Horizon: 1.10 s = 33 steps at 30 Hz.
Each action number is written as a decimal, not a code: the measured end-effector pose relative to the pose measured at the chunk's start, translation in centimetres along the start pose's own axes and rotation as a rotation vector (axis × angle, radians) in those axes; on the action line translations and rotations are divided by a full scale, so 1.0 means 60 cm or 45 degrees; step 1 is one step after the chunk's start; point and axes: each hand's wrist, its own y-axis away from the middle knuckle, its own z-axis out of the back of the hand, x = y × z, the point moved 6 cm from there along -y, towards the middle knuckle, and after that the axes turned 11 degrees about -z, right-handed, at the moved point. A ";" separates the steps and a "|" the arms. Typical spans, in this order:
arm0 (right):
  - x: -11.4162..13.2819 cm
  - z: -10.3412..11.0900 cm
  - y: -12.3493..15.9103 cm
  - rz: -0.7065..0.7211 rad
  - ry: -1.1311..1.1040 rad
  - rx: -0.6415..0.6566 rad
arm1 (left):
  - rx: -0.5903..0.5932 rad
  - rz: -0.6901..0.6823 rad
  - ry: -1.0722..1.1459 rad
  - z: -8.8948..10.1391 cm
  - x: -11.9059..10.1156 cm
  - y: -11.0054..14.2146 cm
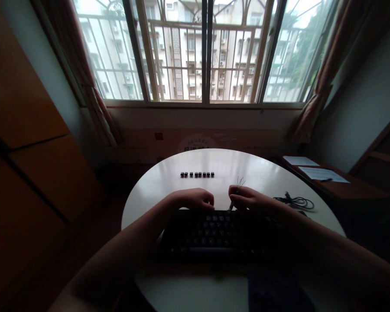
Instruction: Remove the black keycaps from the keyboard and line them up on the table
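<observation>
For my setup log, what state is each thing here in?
Keyboard, lying flat, partly shaded
Left hand, curled
Right hand, gripping wire tool
Wire tool, held, tilted
Keycaps, off the keyboard, in a row
Cable, loosely coiled
Curtains, gathered aside
Papers, lying flat
Window, unclear whether open

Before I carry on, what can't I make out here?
Keycaps: head view, legends too small.
Keyboard: head view, right end hidden by the right forearm and darkness.
Wire tool: head view, middle covered by the right hand.
Dark blue item: head view, cut off by the bottom edge.
</observation>
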 end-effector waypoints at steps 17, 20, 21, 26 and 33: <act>0.019 -0.005 0.002 0.127 0.261 -0.164 | -0.023 -0.034 -0.013 -0.001 0.012 -0.004; 0.001 0.001 -0.006 0.062 0.079 -0.133 | -0.015 -0.034 -0.009 -0.001 0.010 -0.004; -0.002 0.001 -0.007 0.050 0.035 -0.115 | -0.013 -0.032 -0.008 -0.001 0.009 -0.004; -0.008 -0.002 -0.010 -0.025 -0.153 -0.065 | -0.014 -0.021 -0.005 -0.001 0.007 -0.003; -0.016 -0.002 -0.016 -0.070 -0.251 -0.025 | -0.009 0.015 -0.001 0.001 0.001 0.000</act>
